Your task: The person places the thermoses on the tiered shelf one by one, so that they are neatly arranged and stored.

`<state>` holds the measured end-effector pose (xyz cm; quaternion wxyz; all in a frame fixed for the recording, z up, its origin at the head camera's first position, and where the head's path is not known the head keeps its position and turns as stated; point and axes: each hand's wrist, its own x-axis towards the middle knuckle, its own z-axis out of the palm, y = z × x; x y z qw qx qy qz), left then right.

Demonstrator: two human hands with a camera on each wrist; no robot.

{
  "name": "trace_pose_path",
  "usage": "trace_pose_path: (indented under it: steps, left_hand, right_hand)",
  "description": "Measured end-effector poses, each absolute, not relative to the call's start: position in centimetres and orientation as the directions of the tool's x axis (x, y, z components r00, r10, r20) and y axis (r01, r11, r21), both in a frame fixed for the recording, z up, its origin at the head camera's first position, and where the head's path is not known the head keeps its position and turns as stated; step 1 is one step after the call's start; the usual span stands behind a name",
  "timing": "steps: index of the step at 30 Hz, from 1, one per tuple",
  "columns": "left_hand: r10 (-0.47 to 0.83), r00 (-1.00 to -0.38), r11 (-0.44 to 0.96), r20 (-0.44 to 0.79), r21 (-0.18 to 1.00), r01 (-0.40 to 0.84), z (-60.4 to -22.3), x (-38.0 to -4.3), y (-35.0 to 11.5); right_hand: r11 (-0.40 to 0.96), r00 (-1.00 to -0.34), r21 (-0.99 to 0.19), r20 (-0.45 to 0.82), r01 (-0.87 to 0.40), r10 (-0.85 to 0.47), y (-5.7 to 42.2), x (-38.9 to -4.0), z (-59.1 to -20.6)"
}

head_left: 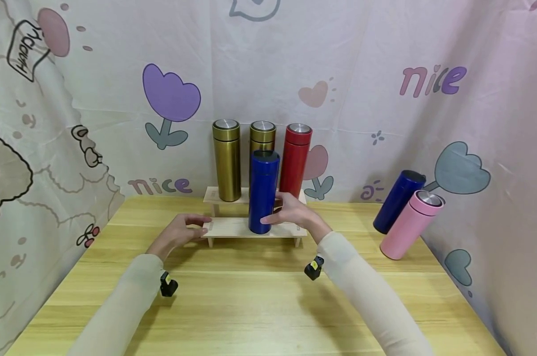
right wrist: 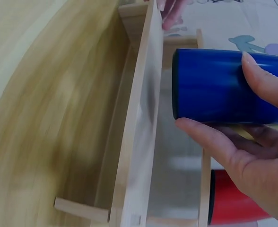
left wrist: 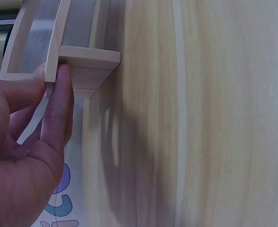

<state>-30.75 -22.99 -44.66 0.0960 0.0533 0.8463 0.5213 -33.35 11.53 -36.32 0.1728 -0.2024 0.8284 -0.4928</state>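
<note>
A two-tier wooden display stand (head_left: 228, 227) stands near the back of the table. My left hand (head_left: 181, 235) pinches the left end of its lower step between thumb and fingers, as the left wrist view shows close up. My right hand (head_left: 295, 212) grips a blue thermos bottle (head_left: 263, 188) low on its body, upright over the lower step. In the right wrist view, a small gap shows between the bottle's base and the step board. Behind, a gold thermos (head_left: 227, 163), a second gold thermos (head_left: 262, 133), partly hidden, and a red thermos (head_left: 296, 163) stand on the upper step.
To the right on the table, another blue thermos (head_left: 399, 201) stands close behind a pink thermos (head_left: 410, 227). A printed cloth (head_left: 352, 59) hangs behind and along both sides of the wooden table (head_left: 250, 311).
</note>
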Motion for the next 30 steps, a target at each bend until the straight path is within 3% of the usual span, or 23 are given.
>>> trace_pose_path:
  steps: [22, 30]
  left_hand:
    - [0.186, -0.974, 0.476, -0.128, 0.879, -0.024, -44.7, -30.9, -23.2]
    - [0.208, -0.971, 0.416, -0.119, 0.909, -0.022, -44.6, -30.8, -23.1]
  right_hand:
    - [0.417, -0.879, -0.904, -0.124, -0.091, -0.46, 7.0, -33.4, -37.7]
    - [0.397, -0.879, -0.914, -0.12, -0.084, -0.462, 5.3, -33.5, -37.9]
